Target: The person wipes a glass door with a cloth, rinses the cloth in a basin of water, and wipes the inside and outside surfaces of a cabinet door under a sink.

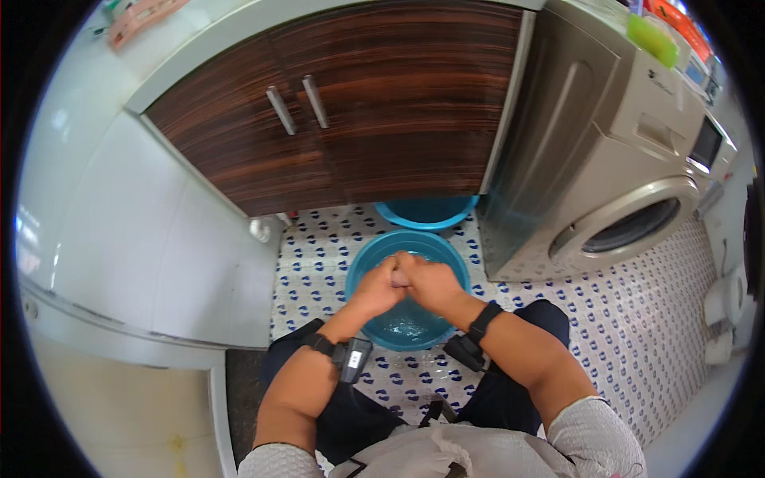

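Note:
A blue plastic basin (356, 275) with water in it stands on the floor between my knees. Over its middle, my left hand (379, 288) and my right hand (430, 283) are pressed together, fingers closed and overlapping. A small pale pinkish patch shows between them; I cannot tell whether it is a finger or something held. The water (406, 325) below looks rippled. Each forearm wears a black strap with a small dark box, the left box (353, 360) and the right box (465, 352).
Behind the basin, a second blue basin (428, 226) sits partly under a dark wood-grain cabinet (398, 103). A beige front-loading washing machine (574, 159) stands at the right. The floor (621, 350) has a blue footprint pattern. A white wall panel (191, 239) bounds the left.

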`<state>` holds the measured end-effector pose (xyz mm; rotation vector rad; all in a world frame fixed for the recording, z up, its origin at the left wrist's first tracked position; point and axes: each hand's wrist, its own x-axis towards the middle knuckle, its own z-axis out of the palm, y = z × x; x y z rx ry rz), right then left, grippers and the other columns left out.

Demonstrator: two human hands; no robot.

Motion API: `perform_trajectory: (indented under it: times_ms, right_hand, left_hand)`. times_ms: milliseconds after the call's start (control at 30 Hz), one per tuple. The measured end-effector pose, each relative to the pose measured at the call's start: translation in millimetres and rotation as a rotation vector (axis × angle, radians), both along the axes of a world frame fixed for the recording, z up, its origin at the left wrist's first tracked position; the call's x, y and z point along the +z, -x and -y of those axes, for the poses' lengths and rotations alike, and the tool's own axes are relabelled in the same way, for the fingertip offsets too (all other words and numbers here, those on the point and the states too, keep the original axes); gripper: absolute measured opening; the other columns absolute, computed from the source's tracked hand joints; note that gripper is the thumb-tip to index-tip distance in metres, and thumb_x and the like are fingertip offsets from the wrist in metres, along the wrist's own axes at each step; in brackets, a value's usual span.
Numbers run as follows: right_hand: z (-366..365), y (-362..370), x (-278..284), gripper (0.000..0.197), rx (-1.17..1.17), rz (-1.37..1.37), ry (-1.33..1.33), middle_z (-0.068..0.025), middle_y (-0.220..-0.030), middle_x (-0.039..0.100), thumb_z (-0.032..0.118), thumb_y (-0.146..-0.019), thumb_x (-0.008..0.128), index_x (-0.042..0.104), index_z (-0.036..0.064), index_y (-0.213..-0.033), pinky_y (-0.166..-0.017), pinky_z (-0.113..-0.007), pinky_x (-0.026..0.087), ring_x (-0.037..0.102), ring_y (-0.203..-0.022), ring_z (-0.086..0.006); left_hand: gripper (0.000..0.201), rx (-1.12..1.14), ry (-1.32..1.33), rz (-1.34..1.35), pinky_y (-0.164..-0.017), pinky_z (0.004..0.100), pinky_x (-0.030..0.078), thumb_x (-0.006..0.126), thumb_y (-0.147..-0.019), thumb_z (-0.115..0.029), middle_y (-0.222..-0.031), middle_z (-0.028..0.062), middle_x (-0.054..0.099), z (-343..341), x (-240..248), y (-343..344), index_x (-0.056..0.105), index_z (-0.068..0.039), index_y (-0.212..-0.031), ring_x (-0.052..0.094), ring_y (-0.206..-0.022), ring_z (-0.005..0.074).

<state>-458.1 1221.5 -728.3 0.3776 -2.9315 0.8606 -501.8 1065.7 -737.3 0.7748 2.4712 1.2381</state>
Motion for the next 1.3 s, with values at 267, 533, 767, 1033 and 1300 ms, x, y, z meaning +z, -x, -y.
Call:
perform_trajectory:
  times_ms: [267, 533, 767, 1033, 1300]
  right_hand:
    - [-23.4, 5.3, 6.9, 0.045, -0.072, -0.156, 0.214, -0.0172, -0.102, 0.062, 0.005, -0.072, 0.066, 0.053, 0.0064, -0.115, -0.078, -0.042, 0.049, 0.060, -0.095, -0.0349]
    - [-31.5, 6.0, 30.5, 0.063, -0.157, 0.121, 0.491, -0.0203, -0.104, 0.064, 0.026, -0.066, 0.080, 0.054, 0.0052, -0.119, -0.081, -0.037, 0.049, 0.062, -0.096, -0.0349]
    - [-28.6, 17.7, 26.8, 0.057, -0.196, 0.101, 0.800, -0.0171, -0.099, 0.064, 0.030, -0.070, 0.076, 0.054, 0.0007, -0.113, -0.082, -0.034, 0.048, 0.064, -0.093, -0.0267]
    - [-43.1, 17.8, 34.7, 0.047, -0.278, -0.032, 0.815, -0.0185, -0.099, 0.063, 0.023, -0.074, 0.068, 0.052, 0.0023, -0.114, -0.082, -0.034, 0.048, 0.063, -0.092, -0.0278]
    - [-45.4, 15.9, 36.6, 0.046, -0.281, -0.018, 0.787, -0.0183, -0.098, 0.063, 0.023, -0.074, 0.070, 0.054, 0.0043, -0.112, -0.080, -0.035, 0.048, 0.063, -0.091, -0.0280]
  left_hand:
    - [0.051, -0.009, -0.053, 0.023, -0.079, 0.0301, 0.049, 0.067, -0.084, -0.018, -0.103, 0.0123, 0.062, 23.7, 18.0, 7.2, 0.046, -0.006, -0.129, 0.060, -0.085, 0.0167]
    - [0.053, 0.200, -0.431, 0.062, -0.080, 0.0277, 0.047, 0.057, -0.088, -0.003, -0.117, 0.0098, 0.056, 43.3, 33.6, 49.2, 0.038, -0.009, -0.137, 0.058, -0.092, 0.0145]
    - [0.066, 0.378, -0.483, -0.069, -0.097, 0.0340, 0.040, 0.062, -0.087, -0.012, -0.142, 0.0137, 0.032, 13.1, 146.4, 131.7, 0.026, -0.009, -0.143, 0.045, -0.118, 0.0220]
    - [0.063, 0.554, -0.575, -0.038, -0.082, 0.0317, 0.047, 0.067, -0.081, -0.007, -0.116, 0.0120, 0.045, -20.5, 170.5, 172.9, 0.032, -0.002, -0.133, 0.053, -0.098, 0.0197]
    - [0.055, 0.615, -0.419, -0.250, -0.079, 0.0300, 0.046, 0.068, -0.080, -0.006, -0.108, 0.0110, 0.048, -14.6, 157.3, 179.7, 0.036, 0.002, -0.125, 0.053, -0.094, 0.0185]
